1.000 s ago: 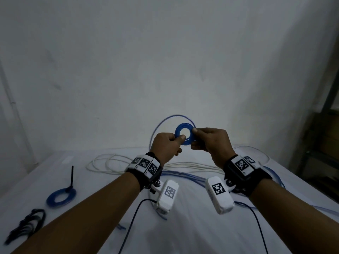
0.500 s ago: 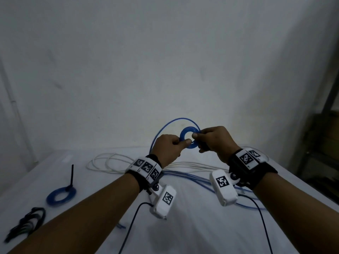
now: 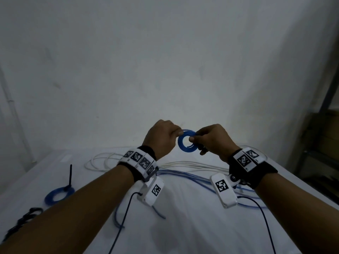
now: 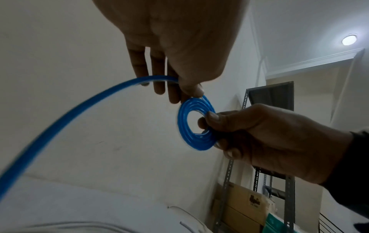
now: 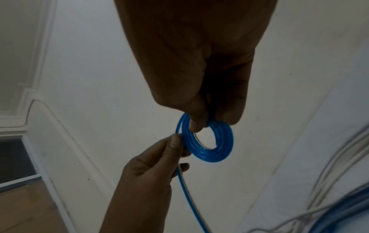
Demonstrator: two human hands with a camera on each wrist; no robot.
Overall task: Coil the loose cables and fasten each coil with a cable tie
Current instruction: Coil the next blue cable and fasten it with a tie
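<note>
A small flat coil of blue cable (image 3: 185, 143) (image 4: 196, 124) (image 5: 207, 141) hangs in the air between both hands, above the table. My right hand (image 3: 212, 138) (image 5: 201, 100) pinches the coil's rim, thumb through its hole. My left hand (image 3: 163, 136) (image 4: 175, 63) pinches the loose blue strand (image 4: 60, 119) where it meets the coil; the strand runs down out of view. More loose blue cable (image 3: 194, 177) and white cable (image 3: 102, 160) lie on the white table (image 3: 183, 226).
At the left of the table lies a blue coil with an upright black tie (image 3: 59, 194). A bunch of black cable ties (image 3: 23, 219) sits at the front left edge. Metal shelving with boxes (image 4: 249, 205) stands to the right.
Both hands rose slightly and the large blue loop above the coil has been drawn in. The left hand has shifted to the coil's upper left rim.
</note>
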